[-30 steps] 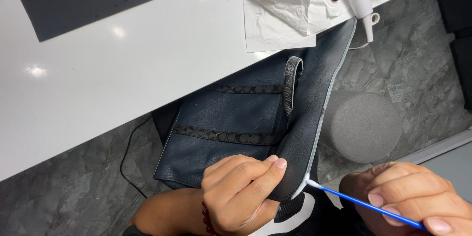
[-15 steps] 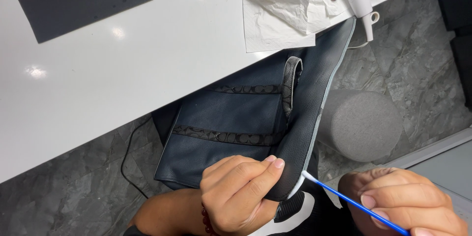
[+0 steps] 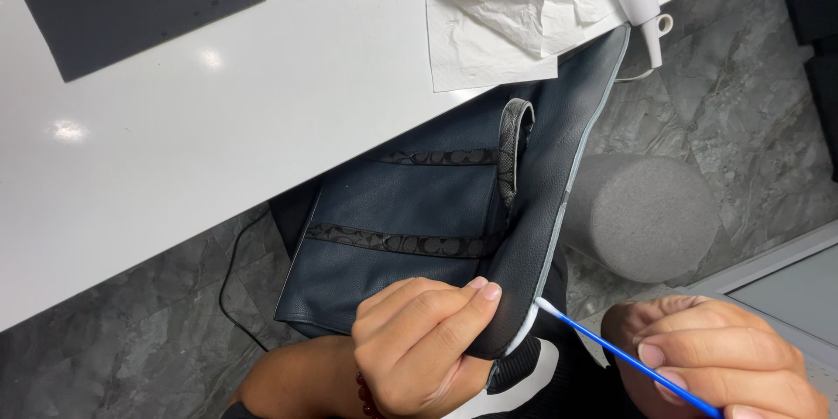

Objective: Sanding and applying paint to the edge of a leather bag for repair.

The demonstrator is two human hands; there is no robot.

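So, white table (image 3: 262,148) up top; navy leather bag (image 3: 410,244) hanging off its edge toward lap. Left hand (image 3: 419,349) grip pinched tight on bag's raw edge, folding it outward. Right hand (image 3: 716,367) grip closed on blue-stick swab (image 3: 611,351), tip touching pale edge. Risks, I reckon: pinch loosens, edge springs back, swab smears dark leather face; heavy press bends stick.
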